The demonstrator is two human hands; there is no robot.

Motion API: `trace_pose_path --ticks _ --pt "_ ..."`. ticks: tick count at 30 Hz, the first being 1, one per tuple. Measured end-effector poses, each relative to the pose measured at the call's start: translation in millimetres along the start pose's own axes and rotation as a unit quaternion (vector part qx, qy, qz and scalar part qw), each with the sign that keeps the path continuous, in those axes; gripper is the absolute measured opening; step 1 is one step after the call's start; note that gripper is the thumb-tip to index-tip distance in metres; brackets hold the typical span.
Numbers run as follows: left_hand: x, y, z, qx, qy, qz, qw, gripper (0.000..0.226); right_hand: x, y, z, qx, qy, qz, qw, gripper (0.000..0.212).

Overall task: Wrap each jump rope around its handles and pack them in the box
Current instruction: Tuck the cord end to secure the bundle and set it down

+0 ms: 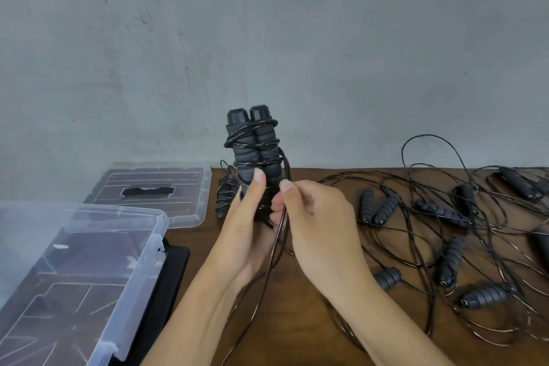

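My left hand (246,235) grips the lower end of a pair of black foam jump rope handles (255,145), held upright side by side above the table. Thin black rope circles the handles in several turns. My right hand (315,217) pinches the loose rope (274,249) just right of the handles, and the rope hangs down between my wrists. A clear plastic box (89,276) stands empty at the lower left. A wrapped rope bundle (225,196) lies on the table behind my left hand.
The box's clear lid (154,187) lies flat at the back left. Several unwrapped ropes with black handles (445,246) sprawl tangled over the right of the wooden table (326,321). A black mat (166,285) lies under the box. A grey wall rises behind.
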State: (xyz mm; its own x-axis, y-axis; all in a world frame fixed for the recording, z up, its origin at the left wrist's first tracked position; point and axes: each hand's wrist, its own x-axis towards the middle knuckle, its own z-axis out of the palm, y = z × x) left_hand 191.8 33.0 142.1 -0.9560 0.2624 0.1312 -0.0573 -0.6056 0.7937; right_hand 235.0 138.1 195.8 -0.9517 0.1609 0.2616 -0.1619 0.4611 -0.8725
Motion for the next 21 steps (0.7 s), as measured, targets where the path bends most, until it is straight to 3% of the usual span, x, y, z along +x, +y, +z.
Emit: trace_pose_path --ticks 3,4,10,13,21 --pt "1 2 -1 -0.015 -0.063 0.011 0.998 0.017 4 0 -8 0.021 0.009 0.010 1.000 0.035" --pt "1 2 -2 -0.024 -0.068 0.010 0.997 0.014 5 0 -10 0.033 0.012 0.014 0.999 0.035" --pt "1 -6 0 0.031 -0.029 0.027 0.999 0.034 7 2 -13 0.093 0.028 0.034 0.995 0.035" --pt "-2 -11 4 0.052 0.000 0.056 0.997 0.053 2 4 -11 0.078 0.031 0.026 0.996 0.033" --pt "-8 -19 12 0.045 0.043 0.083 0.995 0.068 -12 -2 -11 0.025 0.017 0.005 1.000 0.033"
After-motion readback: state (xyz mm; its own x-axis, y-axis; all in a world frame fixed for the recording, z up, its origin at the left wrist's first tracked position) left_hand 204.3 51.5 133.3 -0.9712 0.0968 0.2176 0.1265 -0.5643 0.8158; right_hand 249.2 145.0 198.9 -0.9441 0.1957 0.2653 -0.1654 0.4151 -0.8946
